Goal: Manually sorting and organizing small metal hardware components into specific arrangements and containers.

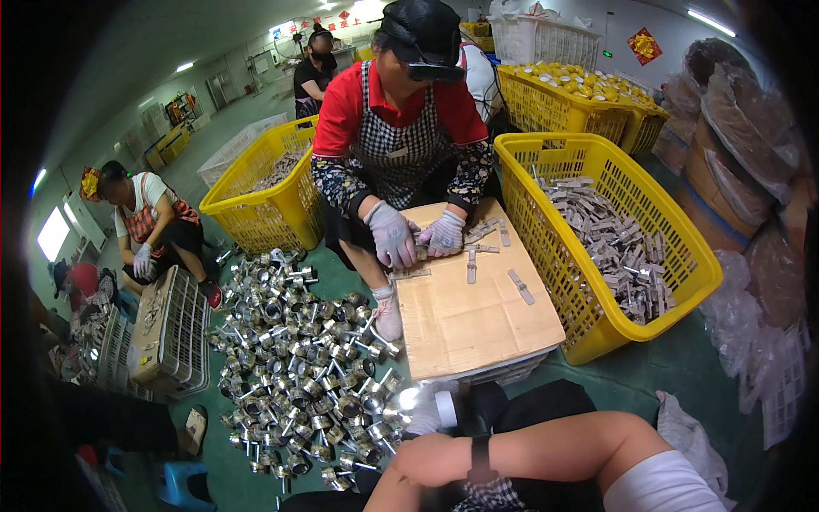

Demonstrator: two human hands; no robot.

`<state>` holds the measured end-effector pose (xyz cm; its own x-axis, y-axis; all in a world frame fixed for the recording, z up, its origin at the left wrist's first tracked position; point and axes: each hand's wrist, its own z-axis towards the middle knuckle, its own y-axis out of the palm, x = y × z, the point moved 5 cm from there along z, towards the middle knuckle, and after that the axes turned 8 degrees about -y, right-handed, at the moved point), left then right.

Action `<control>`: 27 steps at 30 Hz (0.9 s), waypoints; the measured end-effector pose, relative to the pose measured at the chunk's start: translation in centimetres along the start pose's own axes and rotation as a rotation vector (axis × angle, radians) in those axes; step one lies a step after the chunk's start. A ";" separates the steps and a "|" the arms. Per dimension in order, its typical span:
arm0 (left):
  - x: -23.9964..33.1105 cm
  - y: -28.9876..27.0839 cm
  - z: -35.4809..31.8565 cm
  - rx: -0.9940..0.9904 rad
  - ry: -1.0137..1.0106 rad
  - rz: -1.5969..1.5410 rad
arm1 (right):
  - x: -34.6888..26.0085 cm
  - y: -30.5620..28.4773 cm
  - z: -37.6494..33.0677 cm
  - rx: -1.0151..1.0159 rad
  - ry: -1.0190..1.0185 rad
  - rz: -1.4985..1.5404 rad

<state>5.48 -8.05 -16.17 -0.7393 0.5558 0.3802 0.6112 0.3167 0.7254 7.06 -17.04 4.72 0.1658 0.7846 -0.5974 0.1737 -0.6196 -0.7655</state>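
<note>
At the lower edge, my bare right forearm, with a dark band at the wrist, reaches in from the right and crosses near my left forearm. Just above the wrists, one pale gloved hand shows, blurred by bright glare. I cannot tell which of my hands it is or what its fingers hold. Next to it is a white, short cylinder-like thing. The other hand is hidden. Close by lies a big heap of shiny metal cups with stems. A cardboard-topped stand is just ahead, bearing several flat grey pieces.
Across the stand, a co-worker's gloved hands handle small pieces. A yellow basket of flat grey pieces stands right; another stands far left. Plastic-wrapped drums line the right. A blue stool is lower left.
</note>
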 end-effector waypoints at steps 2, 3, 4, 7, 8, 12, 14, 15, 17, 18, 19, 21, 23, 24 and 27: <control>-0.3 0.5 0.2 -0.021 -0.008 -0.006 | 2.3 1.2 -0.3 0.236 0.010 0.076; -0.4 0.4 0.2 -0.026 -0.010 -0.013 | 2.8 1.3 -0.7 0.231 0.012 0.077; -0.4 0.3 0.2 -0.030 -0.011 -0.019 | 3.7 0.8 -1.5 0.334 0.102 0.110; -0.2 -0.2 -0.3 -0.038 -0.003 -0.041 | 6.6 0.3 -3.7 0.492 0.326 0.222; -0.1 -0.2 -0.6 -0.045 0.000 -0.045 | 7.5 0.4 -4.5 0.573 0.358 0.219; -0.2 1.2 -1.0 -0.014 -0.043 -0.077 | 11.4 2.7 -6.4 0.844 0.448 0.281; -0.3 1.2 -0.9 0.016 -0.074 -0.085 | 12.7 3.2 -6.5 0.936 0.491 0.311; -0.1 1.5 -0.9 -0.007 -0.041 -0.065 | 12.7 3.4 -6.4 0.932 0.495 0.307; 0.1 1.3 -0.9 -0.038 -0.003 -0.051 | 13.1 3.9 -5.8 0.981 0.532 0.609; -0.1 1.0 -0.8 -0.163 -0.095 -0.165 | 13.0 4.1 -5.4 0.994 0.546 0.579; -0.3 0.9 -0.7 -0.289 -0.188 -0.277 | 12.8 4.4 -5.1 0.990 0.543 0.570; -0.1 0.4 -0.7 -0.237 -0.156 -0.233 | 11.9 4.5 -5.1 0.998 0.619 0.547; -0.4 -0.5 -0.2 -0.189 -0.187 -0.220 | 11.4 4.9 -4.8 1.047 0.666 0.421; 0.2 1.4 -1.5 0.034 -0.022 -0.004 | 12.4 5.4 -5.4 1.149 0.741 0.402; -0.2 3.9 -3.0 -0.044 -0.149 -0.166 | 14.2 8.2 -5.0 1.323 0.860 0.419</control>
<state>7.18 -9.24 -11.65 -0.7767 0.6072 0.1673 0.4696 0.3813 0.7963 15.70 -11.10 -8.86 0.5245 0.0518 -0.8498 -0.8514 0.0327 -0.5235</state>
